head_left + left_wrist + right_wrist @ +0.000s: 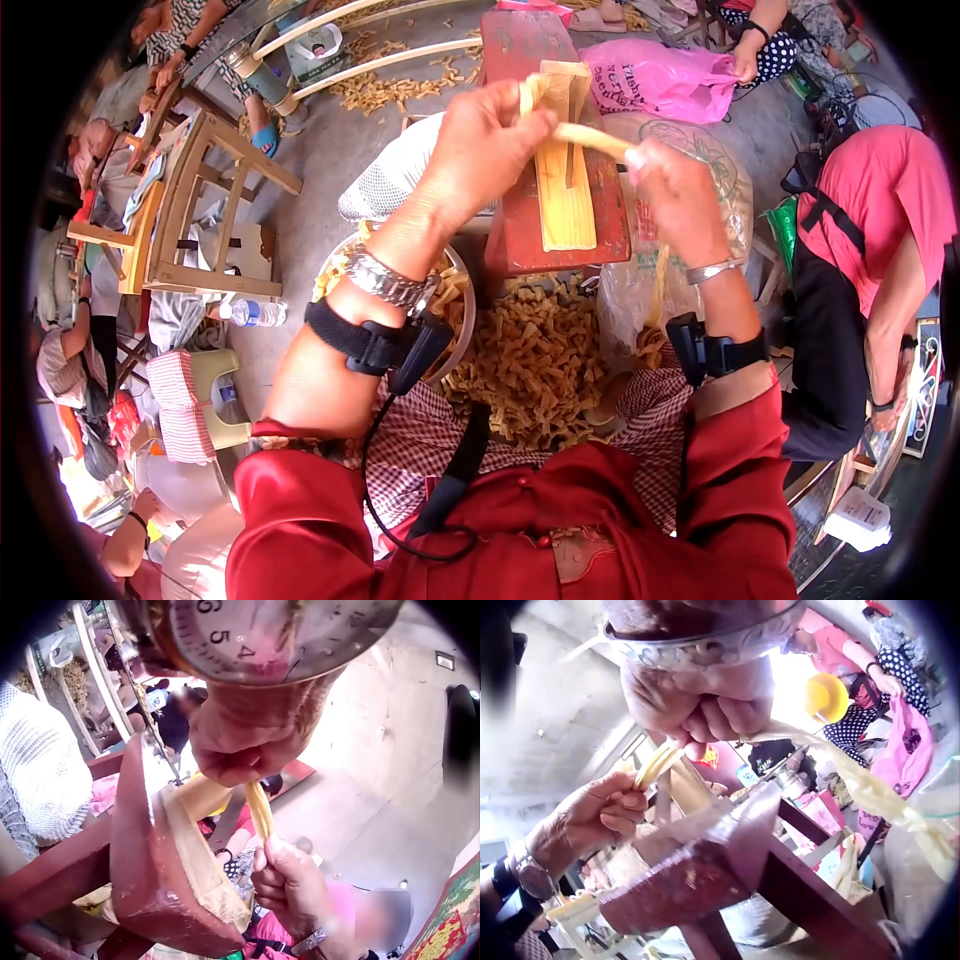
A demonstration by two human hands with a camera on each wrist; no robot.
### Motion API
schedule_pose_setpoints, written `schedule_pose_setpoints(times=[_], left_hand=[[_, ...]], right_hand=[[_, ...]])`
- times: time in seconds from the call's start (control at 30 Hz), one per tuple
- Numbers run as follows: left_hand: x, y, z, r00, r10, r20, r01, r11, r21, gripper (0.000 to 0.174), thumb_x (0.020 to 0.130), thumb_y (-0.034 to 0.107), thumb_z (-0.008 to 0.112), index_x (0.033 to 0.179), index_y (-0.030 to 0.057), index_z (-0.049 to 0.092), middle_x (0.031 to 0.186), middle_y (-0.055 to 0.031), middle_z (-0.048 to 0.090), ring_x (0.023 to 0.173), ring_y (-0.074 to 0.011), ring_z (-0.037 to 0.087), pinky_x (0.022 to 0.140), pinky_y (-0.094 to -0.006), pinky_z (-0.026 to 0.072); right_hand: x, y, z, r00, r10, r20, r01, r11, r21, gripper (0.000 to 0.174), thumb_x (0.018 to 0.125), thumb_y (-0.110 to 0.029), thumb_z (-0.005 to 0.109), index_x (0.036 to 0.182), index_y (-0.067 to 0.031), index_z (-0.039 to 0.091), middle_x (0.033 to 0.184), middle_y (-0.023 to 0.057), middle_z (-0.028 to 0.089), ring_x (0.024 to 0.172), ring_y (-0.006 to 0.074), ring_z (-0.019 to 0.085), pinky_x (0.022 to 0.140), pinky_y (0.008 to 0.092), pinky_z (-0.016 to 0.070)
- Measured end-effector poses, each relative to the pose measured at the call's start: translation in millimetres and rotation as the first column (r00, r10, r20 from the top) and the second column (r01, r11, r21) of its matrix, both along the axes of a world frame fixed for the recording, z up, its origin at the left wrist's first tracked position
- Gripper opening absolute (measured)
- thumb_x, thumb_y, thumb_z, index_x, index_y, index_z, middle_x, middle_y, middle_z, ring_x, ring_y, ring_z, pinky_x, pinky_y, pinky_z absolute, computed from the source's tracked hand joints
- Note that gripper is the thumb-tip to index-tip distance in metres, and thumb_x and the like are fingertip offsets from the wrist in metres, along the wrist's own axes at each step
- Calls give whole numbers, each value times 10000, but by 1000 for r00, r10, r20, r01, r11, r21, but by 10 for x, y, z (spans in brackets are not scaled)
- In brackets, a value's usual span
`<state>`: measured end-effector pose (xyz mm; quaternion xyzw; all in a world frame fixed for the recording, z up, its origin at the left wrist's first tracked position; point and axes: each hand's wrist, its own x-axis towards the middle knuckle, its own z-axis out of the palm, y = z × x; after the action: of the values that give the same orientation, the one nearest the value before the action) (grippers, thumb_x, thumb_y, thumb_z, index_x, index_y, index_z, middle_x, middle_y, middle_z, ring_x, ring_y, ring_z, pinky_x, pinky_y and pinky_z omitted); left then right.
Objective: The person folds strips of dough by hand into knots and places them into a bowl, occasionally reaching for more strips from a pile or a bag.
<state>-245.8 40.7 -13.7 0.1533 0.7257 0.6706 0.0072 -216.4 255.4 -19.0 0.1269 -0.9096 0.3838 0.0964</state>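
My left hand pinches one end of a pale yellow pliable strip, with a short looped part standing above the fingers. Thumb and fingers of my right hand grip the same strip farther along, so it spans the gap between both hands. In the right wrist view a long tail of the strip trails away from the right hand. Below the hands a slotted wooden board lies on a red wooden bench. Small knotted yellow pieces are heaped under the bench's near end.
A bowl of similar pieces stands left of the heap. A clear plastic bag is right of the bench, with a pink bag behind it. Wooden chairs stand left; other people sit around.
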Motion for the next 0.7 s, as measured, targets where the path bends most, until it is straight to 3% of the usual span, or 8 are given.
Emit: schedule_pose_setpoints(times=[0.1,0.23,0.43,0.47,0.53,0.63,0.67,0.7], left_hand=[[26,-72,-174,960,130,-249,-244,827,-507,210,901,222,584,924,23,649,633,36,538,505,-23,397,465,-210,352],[383,-294,243,927,-168,335,302,866,-399,273,899,284,583,937,27,665,690,-11,620,515,-52,471,468,-220,405],[830,-181,170,456,-488,744,839,514,-177,427,898,408,561,1024,3,617,785,-49,641,633,-87,584,508,-223,488],[946,-273,-137,356,-524,773,793,608,47,463,936,394,495,1140,-18,549,929,-100,636,809,-102,611,686,-240,523],[1156,-199,-293,472,-746,469,781,601,170,494,899,497,513,1024,25,586,750,-33,591,623,-98,555,559,-243,504],[1297,-38,-196,380,-618,688,521,758,393,544,929,481,443,1059,-27,584,907,-93,632,836,-118,598,797,-265,489],[1323,14,-63,176,-576,798,373,789,488,571,909,516,462,1039,-24,595,856,-82,632,785,-126,598,748,-268,498],[1333,58,-43,211,-587,782,387,784,485,542,877,502,543,1031,-15,594,725,-30,579,637,-98,534,590,-231,458]], right_hand=[[103,23,-185,996,35,82,-38,999,33,332,918,-307,488,784,-12,562,565,86,462,515,193,426,532,321,372],[396,56,-51,982,51,183,14,942,-336,344,951,-302,470,798,-24,602,641,-29,432,581,68,412,521,246,342],[1016,-367,290,915,383,126,-261,801,-539,203,936,-218,515,928,-35,601,601,16,503,545,100,501,502,270,383],[1100,-482,285,890,455,28,-364,746,-558,187,928,-210,525,955,-37,592,599,42,528,543,137,541,503,292,401],[1241,-610,275,813,582,3,-511,716,-475,178,894,-222,569,903,-44,557,626,69,538,564,220,574,515,336,426],[1521,-868,141,764,619,-183,-644,719,-261,171,806,-195,649,799,-59,545,684,47,508,588,226,545,533,337,424],[1607,-934,152,748,639,-182,-663,702,-259,196,777,-197,671,778,-62,528,671,48,481,581,236,534,538,342,418],[1652,-983,122,729,653,-205,-683,677,-274,216,759,-193,680,759,-67,505,660,42,446,589,221,524,530,340,400]])
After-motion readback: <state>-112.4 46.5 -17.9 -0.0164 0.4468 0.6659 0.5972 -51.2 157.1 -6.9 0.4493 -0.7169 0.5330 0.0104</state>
